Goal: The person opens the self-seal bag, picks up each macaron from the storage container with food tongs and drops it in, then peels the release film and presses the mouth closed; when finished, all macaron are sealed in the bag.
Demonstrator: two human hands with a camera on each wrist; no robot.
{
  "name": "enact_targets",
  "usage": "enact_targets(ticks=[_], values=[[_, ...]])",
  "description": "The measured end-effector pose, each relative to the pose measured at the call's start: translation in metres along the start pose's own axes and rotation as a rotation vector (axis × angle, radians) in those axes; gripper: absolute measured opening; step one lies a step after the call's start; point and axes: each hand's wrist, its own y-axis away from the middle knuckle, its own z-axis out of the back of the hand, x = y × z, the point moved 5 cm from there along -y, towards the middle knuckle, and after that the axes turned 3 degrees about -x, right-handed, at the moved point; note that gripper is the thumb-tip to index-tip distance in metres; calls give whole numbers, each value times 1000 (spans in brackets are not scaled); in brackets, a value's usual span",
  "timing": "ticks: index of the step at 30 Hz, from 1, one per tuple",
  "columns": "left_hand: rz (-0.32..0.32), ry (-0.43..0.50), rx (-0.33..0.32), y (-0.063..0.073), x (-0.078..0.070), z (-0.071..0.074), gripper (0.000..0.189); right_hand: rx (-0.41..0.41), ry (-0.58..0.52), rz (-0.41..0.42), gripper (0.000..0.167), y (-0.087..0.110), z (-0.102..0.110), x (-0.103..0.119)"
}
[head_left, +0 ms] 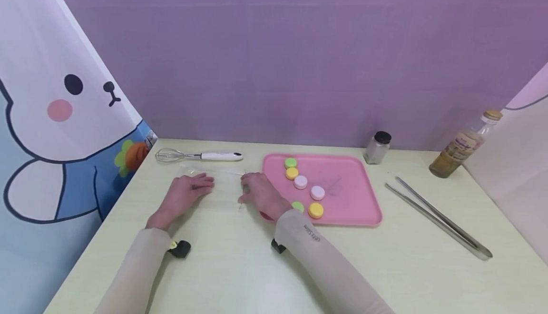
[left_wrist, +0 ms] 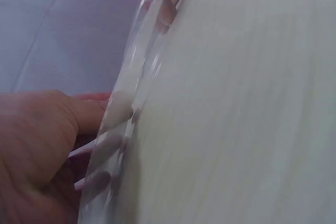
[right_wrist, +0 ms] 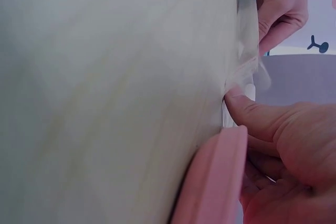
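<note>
A clear plastic bag (head_left: 222, 188) lies flat on the table between the two hands. At its left side, the left hand (head_left: 190, 192) rests with fingers stretched towards the right. The left wrist view shows those fingertips through the clear film (left_wrist: 118, 135). My right hand (head_left: 263, 194) holds the bag's right edge, thumb near and fingers farther off. In the right wrist view the right thumb (right_wrist: 252, 114) touches the edge beside the tray, while the other fingers are partly hidden. The pink tray (head_left: 347, 176) sits under the right wrist, carrying several green, yellow and lilac macarons (head_left: 300, 182).
A whisk (head_left: 220, 156) lies behind the bag. Behind the tray's right corner stands a small black-lidded jar (head_left: 377, 147). Long metal tongs (head_left: 441, 219) lie to the right of the tray, near a corked bottle (head_left: 462, 145). A purple backdrop (head_left: 274, 66) rises behind the table.
</note>
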Motion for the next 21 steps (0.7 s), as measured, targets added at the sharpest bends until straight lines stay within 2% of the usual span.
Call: enact_targets(ticks=[5,10,15,21], values=[[21,62,-39,1,1,2,24,4,1,-3,20,0,0,0],[66,127,-63,2,5,5,22,4,0,-18,29,1,1,-1],[134,193,-69,4,13,9,22,-8,-6,13,14,3,1,0],[190,278,-116,7,19,13,20,-8,-16,22,15,5,0,1]])
